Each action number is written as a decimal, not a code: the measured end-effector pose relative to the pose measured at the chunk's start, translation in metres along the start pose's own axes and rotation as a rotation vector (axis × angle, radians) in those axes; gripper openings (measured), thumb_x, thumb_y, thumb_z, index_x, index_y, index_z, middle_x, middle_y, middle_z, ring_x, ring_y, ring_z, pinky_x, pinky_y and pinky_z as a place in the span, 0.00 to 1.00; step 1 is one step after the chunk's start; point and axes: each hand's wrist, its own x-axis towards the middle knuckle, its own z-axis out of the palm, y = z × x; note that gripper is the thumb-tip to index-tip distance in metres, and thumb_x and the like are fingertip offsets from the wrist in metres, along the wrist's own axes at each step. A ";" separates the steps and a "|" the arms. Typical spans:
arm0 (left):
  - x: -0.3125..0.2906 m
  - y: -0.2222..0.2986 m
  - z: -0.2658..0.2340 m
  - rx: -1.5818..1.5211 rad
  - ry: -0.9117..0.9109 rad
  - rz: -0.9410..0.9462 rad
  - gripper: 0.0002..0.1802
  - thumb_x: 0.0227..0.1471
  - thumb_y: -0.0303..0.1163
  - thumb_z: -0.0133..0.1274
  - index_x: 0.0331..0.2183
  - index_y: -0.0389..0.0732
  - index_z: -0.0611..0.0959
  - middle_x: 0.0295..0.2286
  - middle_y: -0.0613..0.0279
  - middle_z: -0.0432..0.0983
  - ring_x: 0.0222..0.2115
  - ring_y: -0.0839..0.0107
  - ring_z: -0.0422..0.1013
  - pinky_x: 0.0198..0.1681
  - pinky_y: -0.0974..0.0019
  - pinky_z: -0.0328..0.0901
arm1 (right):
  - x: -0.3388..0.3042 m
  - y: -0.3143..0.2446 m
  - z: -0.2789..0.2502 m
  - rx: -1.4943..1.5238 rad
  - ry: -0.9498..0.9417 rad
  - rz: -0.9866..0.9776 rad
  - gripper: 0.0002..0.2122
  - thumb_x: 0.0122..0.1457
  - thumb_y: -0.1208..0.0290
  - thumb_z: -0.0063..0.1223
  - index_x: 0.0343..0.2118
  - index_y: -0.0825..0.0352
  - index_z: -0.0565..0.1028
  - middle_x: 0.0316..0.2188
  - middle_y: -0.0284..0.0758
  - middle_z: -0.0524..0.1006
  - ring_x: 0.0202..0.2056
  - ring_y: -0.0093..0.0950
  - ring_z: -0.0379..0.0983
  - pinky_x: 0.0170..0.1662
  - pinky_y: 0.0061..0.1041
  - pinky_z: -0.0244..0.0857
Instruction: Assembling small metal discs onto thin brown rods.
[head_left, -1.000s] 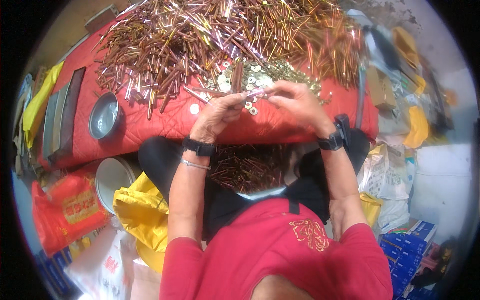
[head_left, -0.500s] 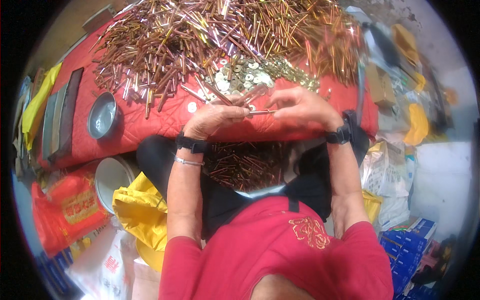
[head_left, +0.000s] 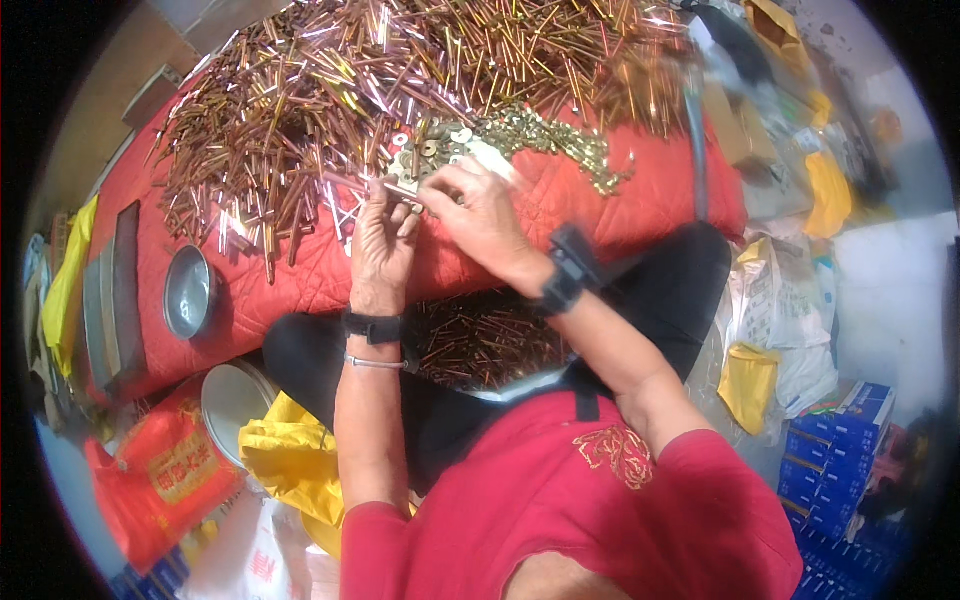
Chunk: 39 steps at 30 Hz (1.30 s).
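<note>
Now both hands have moved up onto the red quilted cloth (head_left: 620, 200).
Left hand (head_left: 383, 240) pinches a thin copper rod (head_left: 352, 183); right hand (head_left: 478, 212) closes fingers over small brass washers (head_left: 440, 150).

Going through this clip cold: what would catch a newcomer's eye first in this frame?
First, the huge heap of coppery metal rods spread across the red quilted cloth at the top. Next, the left hand and right hand meeting at the heap's near edge, by a pile of small brass washers. More rods lie in the person's lap below.
</note>
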 end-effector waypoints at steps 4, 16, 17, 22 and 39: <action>-0.012 -0.026 0.042 -0.069 0.149 -0.189 0.15 0.57 0.37 0.50 0.42 0.39 0.74 0.33 0.67 0.74 0.27 0.80 0.69 0.25 0.79 0.65 | 0.021 -0.004 0.033 -0.040 0.367 -0.306 0.07 0.53 0.71 0.55 0.34 0.65 0.74 0.35 0.38 0.69 0.38 0.37 0.66 0.44 0.34 0.58; -0.005 -0.008 0.001 -0.053 0.028 -0.121 0.14 0.58 0.38 0.47 0.36 0.35 0.74 0.18 0.69 0.59 0.15 0.79 0.54 0.19 0.74 0.52 | 0.032 0.080 -0.084 -0.651 -0.002 -0.222 0.05 0.49 0.77 0.55 0.29 0.64 0.73 0.29 0.39 0.70 0.32 0.39 0.71 0.36 0.36 0.66; -0.004 -0.007 -0.003 -0.023 -0.015 -0.158 0.15 0.58 0.39 0.47 0.37 0.34 0.74 0.18 0.69 0.60 0.15 0.79 0.54 0.18 0.75 0.51 | 0.034 0.088 -0.086 -0.676 -0.059 -0.233 0.05 0.49 0.77 0.54 0.29 0.64 0.72 0.29 0.39 0.70 0.33 0.39 0.71 0.36 0.36 0.66; -0.007 -0.007 -0.003 0.137 -0.098 -0.203 0.18 0.59 0.39 0.46 0.42 0.32 0.74 0.19 0.69 0.63 0.13 0.82 0.54 0.14 0.78 0.49 | 0.045 0.102 -0.081 -0.911 -0.132 -0.319 0.03 0.49 0.79 0.46 0.28 0.67 0.69 0.28 0.41 0.70 0.36 0.41 0.69 0.38 0.38 0.65; -0.026 -0.012 0.016 0.578 -0.199 -0.072 0.11 0.55 0.36 0.52 0.31 0.37 0.81 0.13 0.81 0.58 0.10 0.88 0.47 0.12 0.79 0.41 | 0.017 0.010 -0.049 0.220 -0.173 0.008 0.05 0.53 0.82 0.54 0.33 0.68 0.77 0.31 0.27 0.74 0.35 0.17 0.71 0.39 0.17 0.66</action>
